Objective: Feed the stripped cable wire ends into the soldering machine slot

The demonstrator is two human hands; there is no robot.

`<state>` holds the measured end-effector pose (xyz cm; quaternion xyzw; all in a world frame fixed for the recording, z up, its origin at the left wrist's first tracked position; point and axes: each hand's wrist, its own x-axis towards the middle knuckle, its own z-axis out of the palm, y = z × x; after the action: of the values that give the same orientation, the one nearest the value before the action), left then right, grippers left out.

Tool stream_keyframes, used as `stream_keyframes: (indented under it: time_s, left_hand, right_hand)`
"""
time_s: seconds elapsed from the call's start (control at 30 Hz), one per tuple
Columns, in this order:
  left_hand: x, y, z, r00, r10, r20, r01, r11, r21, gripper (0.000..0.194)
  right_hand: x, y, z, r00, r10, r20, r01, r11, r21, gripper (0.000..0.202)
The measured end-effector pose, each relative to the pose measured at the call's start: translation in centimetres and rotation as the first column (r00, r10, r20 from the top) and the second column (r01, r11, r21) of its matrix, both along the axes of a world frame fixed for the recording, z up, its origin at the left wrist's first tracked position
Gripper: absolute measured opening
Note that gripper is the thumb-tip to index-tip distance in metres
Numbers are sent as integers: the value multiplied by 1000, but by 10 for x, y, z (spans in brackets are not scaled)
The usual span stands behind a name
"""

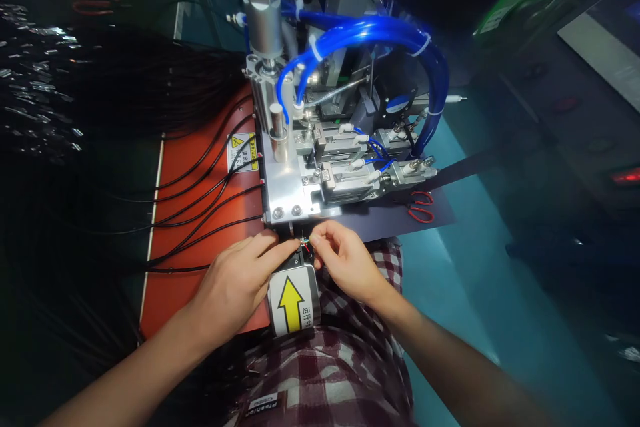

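Note:
My left hand is closed at the front of the machine, its thumb reaching to the small slot. A black cable runs across the orange surface and passes under this hand. Out of the cable's end, between my two hands, come thin coloured wires, with a red one hanging lower. My right hand pinches the wire tips between thumb and forefinger. Directly above both hands is the metal machine with its cylinders and clamps. A plate with a yellow arrow lies just below the wires.
Several black cables lead from the machine's left side over the orange table to a big bundle of cables with shiny ends. Blue air hoses arch above the machine. Red-handled scissors lie on the dark plate to the right.

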<state>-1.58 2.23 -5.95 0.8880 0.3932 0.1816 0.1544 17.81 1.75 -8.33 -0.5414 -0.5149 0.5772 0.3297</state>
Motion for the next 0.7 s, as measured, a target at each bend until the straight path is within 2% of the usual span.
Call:
stream_keyframes:
  time_s: [0.23, 0.37, 0.53, 0.7]
  left_hand:
    - [-1, -1, 1, 999, -3, -34, 3, 1000, 22, 33]
    - [0, -2, 0, 998, -6, -63, 11, 998, 67, 32]
    - [1, -4, 0, 990, -6, -139, 27, 988, 150, 32]
    - [5, -5, 5, 974, 1, -225, 38, 985, 168, 33]
  right_hand:
    - [-2, 1, 1, 1000, 2, 31, -2, 1000, -14, 16]
    - [-3, 1, 7, 983, 10, 182, -25, 997, 77, 16]
    - [-7, 0, 17, 876, -40, 480, -100, 959, 264, 16]
    - [-9, 1, 23, 796, -37, 605, -169, 945, 279, 15]
